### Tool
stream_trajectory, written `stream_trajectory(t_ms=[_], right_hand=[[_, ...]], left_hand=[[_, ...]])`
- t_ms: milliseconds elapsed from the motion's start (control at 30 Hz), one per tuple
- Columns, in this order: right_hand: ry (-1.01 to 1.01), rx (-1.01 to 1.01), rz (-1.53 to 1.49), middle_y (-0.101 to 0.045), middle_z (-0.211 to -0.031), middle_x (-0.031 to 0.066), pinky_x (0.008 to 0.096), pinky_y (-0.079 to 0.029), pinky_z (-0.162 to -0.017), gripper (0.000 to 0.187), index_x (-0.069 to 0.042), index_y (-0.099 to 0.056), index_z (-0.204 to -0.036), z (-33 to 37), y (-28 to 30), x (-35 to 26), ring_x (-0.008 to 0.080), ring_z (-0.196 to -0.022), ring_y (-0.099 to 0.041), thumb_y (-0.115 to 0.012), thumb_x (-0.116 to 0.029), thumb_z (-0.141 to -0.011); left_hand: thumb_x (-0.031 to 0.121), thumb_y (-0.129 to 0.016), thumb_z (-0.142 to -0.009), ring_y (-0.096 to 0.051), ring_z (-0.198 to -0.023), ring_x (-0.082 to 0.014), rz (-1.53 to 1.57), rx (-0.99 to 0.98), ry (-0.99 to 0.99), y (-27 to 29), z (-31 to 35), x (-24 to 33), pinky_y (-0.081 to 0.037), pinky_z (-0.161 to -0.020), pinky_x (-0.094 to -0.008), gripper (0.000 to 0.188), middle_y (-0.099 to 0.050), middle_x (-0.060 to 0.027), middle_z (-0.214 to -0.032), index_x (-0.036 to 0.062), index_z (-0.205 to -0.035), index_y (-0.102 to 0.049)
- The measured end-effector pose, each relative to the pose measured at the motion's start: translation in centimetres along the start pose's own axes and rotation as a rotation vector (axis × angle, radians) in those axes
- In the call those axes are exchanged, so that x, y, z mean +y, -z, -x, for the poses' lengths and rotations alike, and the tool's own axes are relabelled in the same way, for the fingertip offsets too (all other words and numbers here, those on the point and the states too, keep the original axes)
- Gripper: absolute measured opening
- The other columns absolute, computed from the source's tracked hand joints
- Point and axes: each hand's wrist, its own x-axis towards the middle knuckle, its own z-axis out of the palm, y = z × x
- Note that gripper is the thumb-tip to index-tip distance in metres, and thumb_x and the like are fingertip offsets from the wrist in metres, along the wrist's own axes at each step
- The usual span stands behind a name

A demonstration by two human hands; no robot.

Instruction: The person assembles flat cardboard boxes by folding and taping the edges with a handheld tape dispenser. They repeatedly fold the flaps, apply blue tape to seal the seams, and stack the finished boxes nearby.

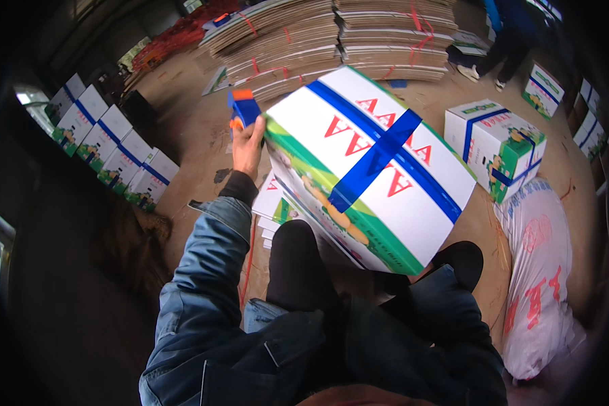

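A white carton with green printed edges and red lettering is tilted in front of my knees. Blue tape runs along its top seam, and a second blue strip crosses it, one end lying over the printed side. My left hand is closed around a blue-and-orange tape dispenser beside the carton's far left corner. Only a sliver of my right hand shows at the carton's near lower corner; its fingers are hidden by the carton.
Flat cardboard stacks stand ahead. Taped cartons line the left, and another taped carton sits at right. A full white sack lies by my right leg. Flat printed sheets lie under the carton. Another person bends at far right.
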Motion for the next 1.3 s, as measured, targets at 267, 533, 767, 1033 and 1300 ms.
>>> stream_trajectory(t_ms=[267,533,767,1033,1300], right_hand=[[0.251,-0.238,-0.031,-0.048,-0.155,0.0140,0.0564,-0.037,-0.115,0.073,-0.008,-0.046,-0.151,-2.4,-6.6,-2.5,0.0363,-0.140,-0.046,-0.048,-0.059,-0.100],[0.816,-0.215,-0.123,-0.048,-0.155,0.0132,0.0549,-0.033,-0.119,0.066,-0.008,-0.047,-0.151,5.4,-7.0,-9.8,0.0354,-0.142,-0.044,-0.049,-0.052,-0.102],[1.310,-0.236,-0.193,-0.048,-0.156,0.0124,0.0535,-0.030,-0.122,0.061,-0.007,-0.048,-0.150,12.2,-5.2,-17.8,0.0346,-0.143,-0.043,-0.050,-0.046,-0.103],[0.872,-0.633,0.395,-0.029,-0.167,0.0170,0.0605,-0.021,-0.125,0.052,-0.012,-0.050,-0.152,11.5,-4.1,-26.2,0.0390,-0.153,-0.029,-0.057,-0.034,-0.105],[0.469,0.369,0.655,-0.065,-0.137,0.0138,0.0370,-0.047,-0.107,0.047,-0.003,-0.057,-0.141,0.6,-3.8,-19.1,0.0252,-0.124,-0.063,-0.058,-0.032,-0.103]], left_hand=[[0.038,-0.079,-0.090,-0.058,-0.106,-0.0240,-0.045,-0.241,-0.488,-4.9,0.4,17.5,-0.047,-0.091,-0.0314,0.042,-0.052,-0.0120,-0.114,-0.0006,-0.106,-0.076],[0.015,-0.082,-0.088,-0.060,-0.109,-0.0251,0.143,-0.090,-1.303,-9.5,4.8,33.9,-0.048,-0.096,-0.0324,0.028,-0.056,-0.0102,-0.116,0.0098,-0.115,-0.079],[0.000,-0.078,-0.078,-0.059,-0.096,-0.0275,0.082,0.131,-1.465,-9.7,8.3,34.6,-0.048,-0.083,-0.0339,0.038,-0.058,-0.0098,-0.106,0.0184,-0.111,-0.082],[-0.001,-0.073,-0.080,-0.059,-0.095,-0.0360,-0.085,-0.596,-0.683,-10.4,17.4,11.0,-0.045,-0.080,-0.0455,0.032,-0.057,-0.0150,-0.096,0.0161,-0.105,-0.082],[-0.001,-0.068,-0.087,-0.068,-0.093,-0.0217,0.040,-0.857,0.371,-9.3,21.5,-0.8,-0.055,-0.083,-0.0323,0.025,-0.068,-0.0149,-0.106,0.0038,-0.108,-0.078]])
